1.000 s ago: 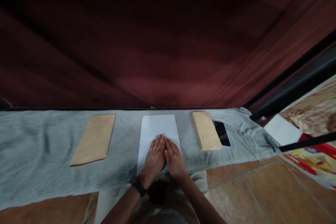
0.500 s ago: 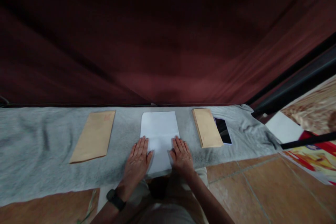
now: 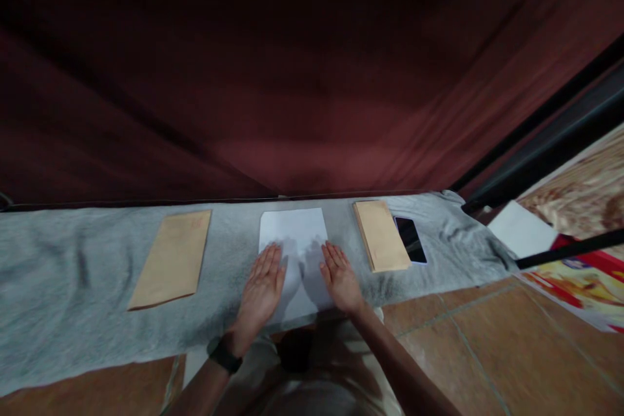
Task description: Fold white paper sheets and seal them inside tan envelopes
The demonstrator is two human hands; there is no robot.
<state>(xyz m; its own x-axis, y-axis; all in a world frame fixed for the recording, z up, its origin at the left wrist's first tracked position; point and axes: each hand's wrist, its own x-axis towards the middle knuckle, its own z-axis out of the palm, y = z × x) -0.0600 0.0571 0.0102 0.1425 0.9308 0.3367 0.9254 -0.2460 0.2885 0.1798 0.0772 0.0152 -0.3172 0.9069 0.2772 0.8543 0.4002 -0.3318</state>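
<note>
A white sheet of paper (image 3: 294, 226) lies on the grey cloth in front of me, its long side running away from my body. Over its left edge is my left hand (image 3: 264, 279), palm down with the fingers stretched out. My right hand (image 3: 341, 277) is over the right edge in the same flat pose. Shadows of both hands fall on the paper, and neither hand grips anything. Whether the palms touch the sheet I cannot tell.
A brown envelope (image 3: 173, 260) lies to the left. On the right are a stack of brown envelopes (image 3: 383, 237) and a dark phone (image 3: 411, 240). Grey cloth (image 3: 63, 299) covers the surface, with a dark red curtain (image 3: 312, 110) behind. Black poles (image 3: 546, 162) stand at right.
Both hands have moved slightly farther up along the paper and appear lifted, with shadows now showing between them. The view has shifted a little.
</note>
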